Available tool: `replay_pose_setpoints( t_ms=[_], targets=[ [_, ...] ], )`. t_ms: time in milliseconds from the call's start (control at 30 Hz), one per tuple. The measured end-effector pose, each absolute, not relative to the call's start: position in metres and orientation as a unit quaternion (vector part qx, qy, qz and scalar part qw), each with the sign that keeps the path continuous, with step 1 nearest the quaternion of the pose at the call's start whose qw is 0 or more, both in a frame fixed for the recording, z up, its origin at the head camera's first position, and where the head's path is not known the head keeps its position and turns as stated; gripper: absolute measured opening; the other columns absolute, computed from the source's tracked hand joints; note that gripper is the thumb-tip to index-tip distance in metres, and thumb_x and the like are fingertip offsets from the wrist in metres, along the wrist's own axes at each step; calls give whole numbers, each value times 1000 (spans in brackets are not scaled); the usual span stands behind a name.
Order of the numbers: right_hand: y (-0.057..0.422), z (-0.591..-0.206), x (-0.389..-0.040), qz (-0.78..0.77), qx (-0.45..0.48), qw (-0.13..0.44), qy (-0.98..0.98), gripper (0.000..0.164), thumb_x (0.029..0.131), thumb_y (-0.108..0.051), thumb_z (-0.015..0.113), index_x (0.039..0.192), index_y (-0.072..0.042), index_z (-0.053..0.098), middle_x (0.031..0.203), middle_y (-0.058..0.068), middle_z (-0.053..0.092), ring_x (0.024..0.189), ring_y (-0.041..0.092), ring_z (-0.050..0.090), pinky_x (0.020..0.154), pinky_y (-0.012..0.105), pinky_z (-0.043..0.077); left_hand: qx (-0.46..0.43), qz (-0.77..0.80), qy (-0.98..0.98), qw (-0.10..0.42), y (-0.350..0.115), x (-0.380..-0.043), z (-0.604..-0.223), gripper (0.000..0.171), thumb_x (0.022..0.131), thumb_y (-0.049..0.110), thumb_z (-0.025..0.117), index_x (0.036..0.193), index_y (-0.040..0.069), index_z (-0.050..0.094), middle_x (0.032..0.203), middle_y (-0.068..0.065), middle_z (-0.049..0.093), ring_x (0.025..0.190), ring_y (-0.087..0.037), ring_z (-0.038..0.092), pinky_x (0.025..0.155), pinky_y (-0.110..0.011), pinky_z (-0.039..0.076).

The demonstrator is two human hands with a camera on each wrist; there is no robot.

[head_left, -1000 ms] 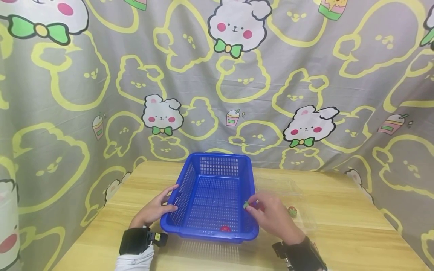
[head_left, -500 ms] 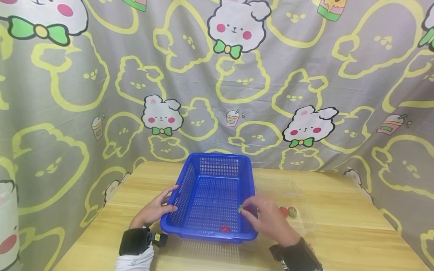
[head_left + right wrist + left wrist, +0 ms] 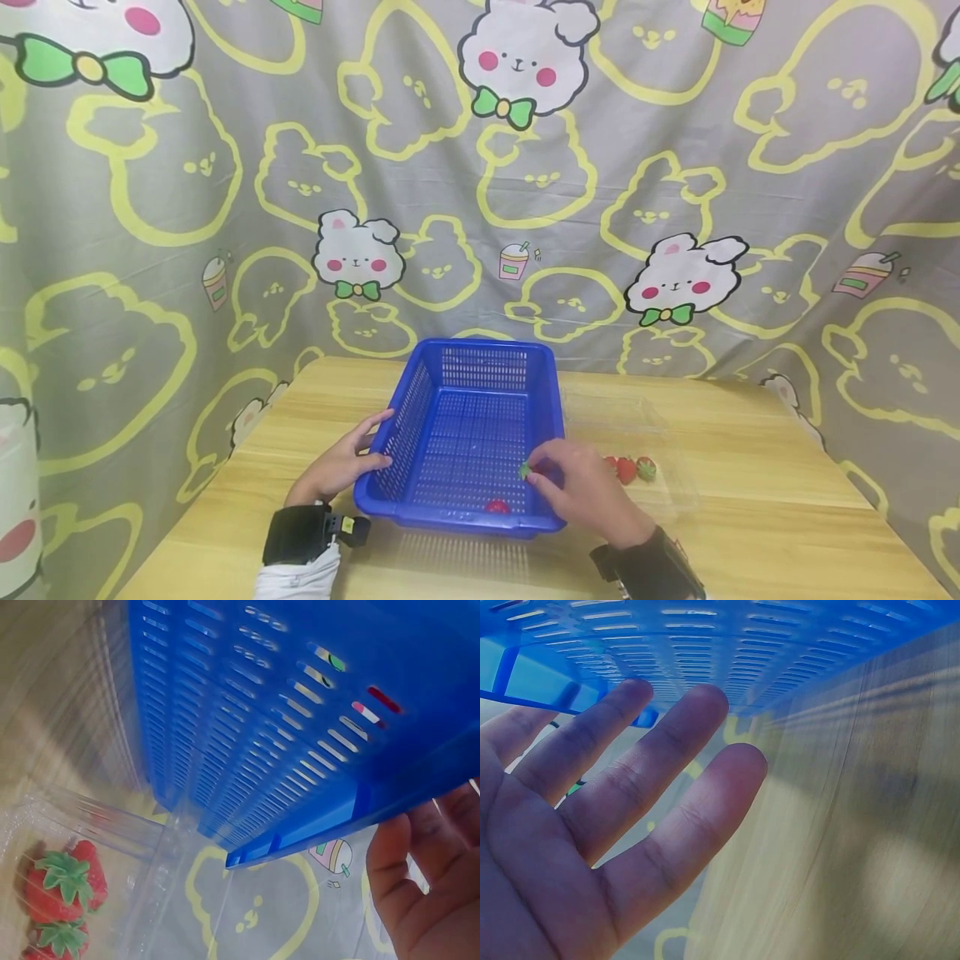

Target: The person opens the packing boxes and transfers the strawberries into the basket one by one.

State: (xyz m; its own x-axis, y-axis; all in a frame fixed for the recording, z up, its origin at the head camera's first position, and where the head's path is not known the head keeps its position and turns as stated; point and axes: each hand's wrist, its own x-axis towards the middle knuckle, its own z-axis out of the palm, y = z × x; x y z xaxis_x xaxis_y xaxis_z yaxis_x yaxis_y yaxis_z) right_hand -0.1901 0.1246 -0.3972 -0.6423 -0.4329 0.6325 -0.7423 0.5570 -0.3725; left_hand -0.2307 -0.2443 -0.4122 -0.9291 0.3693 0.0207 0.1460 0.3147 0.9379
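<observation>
A blue plastic basket (image 3: pixel 480 521) with slotted walls stands on the wooden table. My left hand (image 3: pixel 341 458) holds its left rim, thumb over the edge; in the left wrist view the fingers (image 3: pixel 697 810) lie along the outside of the wall. Over the basket's right side, my right hand (image 3: pixel 581 483) pinches a strawberry (image 3: pixel 525 471), its green leaves pointing left and most of the red hidden by the fingers. Near the front of the basket's floor rests a red strawberry (image 3: pixel 497 507). The right wrist view shows the thumb and fingers above the rim, with their tips hidden.
Just right of the basket is a clear plastic container (image 3: pixel 678 492) with several strawberries (image 3: pixel 626 471) in it. In the right wrist view, leafy strawberries (image 3: pixel 64 881) show through its wall. A patterned grey curtain (image 3: pixel 442 192) hangs behind the table (image 3: pixel 757 500).
My right hand has moved left and slightly down with the strawberry, further over the basket, uncovering more strawberries in the clear container. My left hand stays on the rim.
</observation>
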Motion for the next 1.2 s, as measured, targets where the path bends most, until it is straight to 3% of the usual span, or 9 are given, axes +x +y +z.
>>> replay_pose_setpoints(
  t_ms=[867,1200],
  targets=[
    [121,-400,-192,287,334,250,-862,13,77,-2,75,85,-9,68,82,-4,67,76,8,62,67,28,54,157,565,804,99,-244,-230,-412,73,93,9,61,153,5,19,136,-41,39,112,-48,55,81,-54,54],
    [124,-399,-190,313,317,214,-869,13,80,-2,73,88,-10,67,85,-3,67,79,9,62,70,29,55,163,562,805,101,-243,-230,-412,73,93,11,61,153,5,20,136,-40,40,113,-47,55,82,-54,54]
  ],
)
